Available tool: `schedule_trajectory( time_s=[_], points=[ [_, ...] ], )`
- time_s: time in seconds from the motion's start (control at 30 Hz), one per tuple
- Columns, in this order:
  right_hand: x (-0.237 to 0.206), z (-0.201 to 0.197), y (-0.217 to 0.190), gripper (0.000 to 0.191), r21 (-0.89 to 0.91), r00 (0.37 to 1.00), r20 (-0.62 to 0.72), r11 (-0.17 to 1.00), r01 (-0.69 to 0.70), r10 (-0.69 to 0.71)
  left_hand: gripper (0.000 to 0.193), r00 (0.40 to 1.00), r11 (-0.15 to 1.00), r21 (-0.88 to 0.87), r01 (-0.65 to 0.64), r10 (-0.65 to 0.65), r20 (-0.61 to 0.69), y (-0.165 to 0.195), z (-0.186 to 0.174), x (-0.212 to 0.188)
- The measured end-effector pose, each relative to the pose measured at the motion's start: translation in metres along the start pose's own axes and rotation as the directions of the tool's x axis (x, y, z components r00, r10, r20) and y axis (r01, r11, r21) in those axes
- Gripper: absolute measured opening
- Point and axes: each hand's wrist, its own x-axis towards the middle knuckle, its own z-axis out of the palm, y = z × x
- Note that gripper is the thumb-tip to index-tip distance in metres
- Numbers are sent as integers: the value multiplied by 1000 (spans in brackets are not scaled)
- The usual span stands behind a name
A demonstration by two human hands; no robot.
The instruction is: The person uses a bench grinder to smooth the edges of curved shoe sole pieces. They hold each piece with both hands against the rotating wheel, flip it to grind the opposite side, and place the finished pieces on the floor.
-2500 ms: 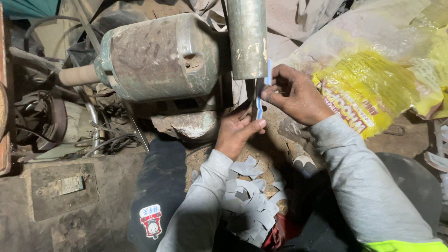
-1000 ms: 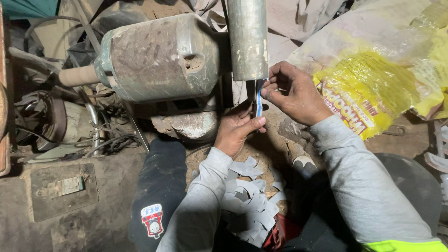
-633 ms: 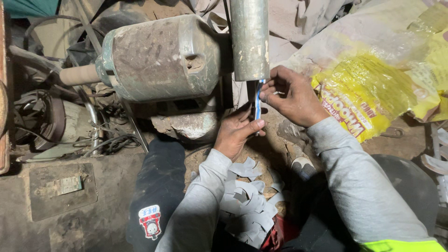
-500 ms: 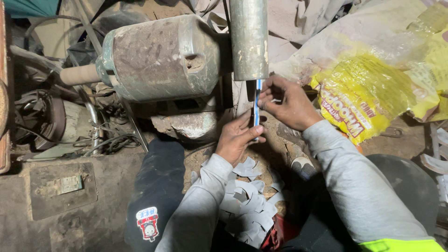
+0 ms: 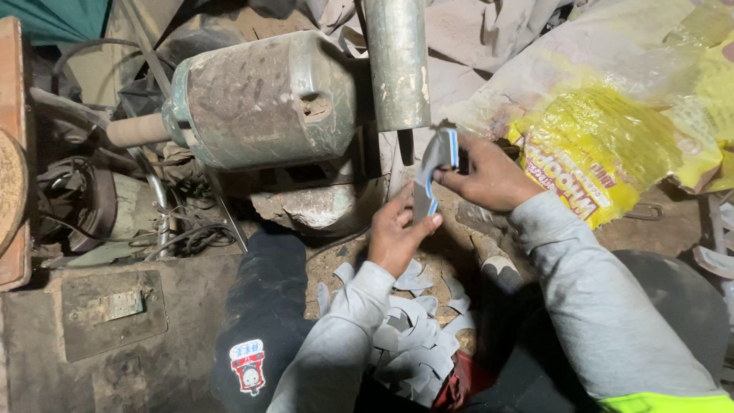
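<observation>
Where both hands meet below vertical metal cylinder [image 5: 396, 61]: thin grey sheet-metal strip w/ blue edge [image 5: 433, 172], held upright, slightly bent, top end just under cylinder's lower rim. Right hand [image 5: 489, 176]: grip closed on strip's upper part, thumb and fingertips pinching near blue edge. Left hand [image 5: 397, 233]: grip closed on strip's lower end, thumb on front face, fingers behind. Both forearms in grey sleeves; yellow-green cuff at bottom right corner.

Behind, left of cylinder: worn green-grey motor housing [image 5: 264, 99], horizontal, w/ shaft stub toward left; touching cylinder or merely beside it, cannot tell. Below hands, betw. the knees: pile of cut-out grey pieces [image 5: 405, 336], curved shapes, overlapping, on the floor. Right of hands: yellow printed plastic sack [image 5: 612, 145], crumpled, close to right wrist. Far left: dark cables and pulley parts [image 5: 84, 214], well apart from hands. Lower left: flat dusty metal plate [image 5: 107, 310] on the floor.
</observation>
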Motion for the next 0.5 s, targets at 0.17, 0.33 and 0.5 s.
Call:
schedule_trajectory(
  time_s=[0.17,0.33,0.5],
  points=[
    [2,2,-25,25,46,983,-164,995,86,-78,67,991,963,-264,60,-27,130,34,-1,11],
    [11,12,-23,25,214,977,-180,965,152,-114,63,986,944,-313,106,-60,154,40,-3,10],
    [7,26,-4,22,172,985,-156,980,96,-69,66,980,930,-324,176,-134,149,27,-4,-2]
  ],
)
